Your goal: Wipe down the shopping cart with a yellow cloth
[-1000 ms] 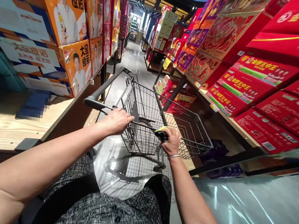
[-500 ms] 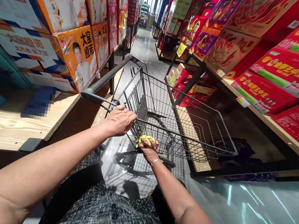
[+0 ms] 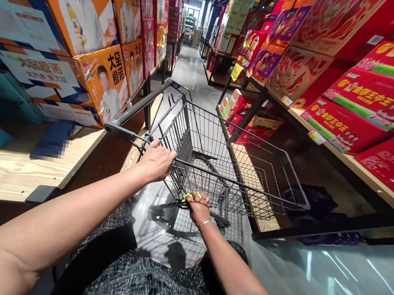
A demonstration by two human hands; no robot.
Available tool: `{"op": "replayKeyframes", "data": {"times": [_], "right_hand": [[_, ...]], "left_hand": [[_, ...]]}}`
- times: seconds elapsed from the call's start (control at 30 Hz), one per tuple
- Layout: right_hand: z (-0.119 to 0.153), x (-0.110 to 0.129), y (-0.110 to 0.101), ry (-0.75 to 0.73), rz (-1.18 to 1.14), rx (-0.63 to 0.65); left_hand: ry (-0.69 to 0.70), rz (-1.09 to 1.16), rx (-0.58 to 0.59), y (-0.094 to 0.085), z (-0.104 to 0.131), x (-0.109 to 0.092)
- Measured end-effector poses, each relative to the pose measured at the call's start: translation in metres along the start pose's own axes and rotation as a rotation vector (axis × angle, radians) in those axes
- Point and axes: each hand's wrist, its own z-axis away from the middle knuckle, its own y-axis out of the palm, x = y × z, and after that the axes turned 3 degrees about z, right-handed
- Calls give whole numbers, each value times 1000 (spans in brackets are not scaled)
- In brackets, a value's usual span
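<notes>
A grey wire shopping cart stands tilted across the view, its basket holding nothing that I can see. My left hand is closed on the basket's top rail at the rear corner, below the grey handle. Lower down, beside the wire side, my right hand is closed on a crumpled yellow cloth. Only a strip of the cloth shows past the fingers. It lies against the lower part of the cart near the dark base frame; the exact contact is hidden.
Orange drink cartons are stacked on a wooden shelf to the left. Red boxes fill the right-hand shelf, whose edge runs close to the cart. A dark blue item lies on the left shelf. The shiny aisle floor runs ahead.
My right hand has moved down slightly along the cart's side and turned, so less of the yellow cloth shows. My left hand keeps its hold on the rail. The view has shifted a little.
</notes>
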Motion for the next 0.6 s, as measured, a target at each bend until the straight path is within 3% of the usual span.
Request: {"op": "replayKeyframes", "data": {"times": [0.17, 0.27, 0.33, 0.5, 0.6], "right_hand": [[-41, 17, -85, -114, -37, -483], [-51, 15, -95, -140, -3, -578], [-47, 9, -77, -136, 36, -487], [-11, -14, -3, 70, 103, 24], [13, -24, 29, 136, 94, 183]], "left_hand": [[64, 86, 113, -9, -15, -17], [160, 235, 124, -8, -25, -21], [200, 276, 126, -5, -29, -21], [159, 265, 114, 0, -29, -20], [150, 267, 120, -2, -30, -20]]}}
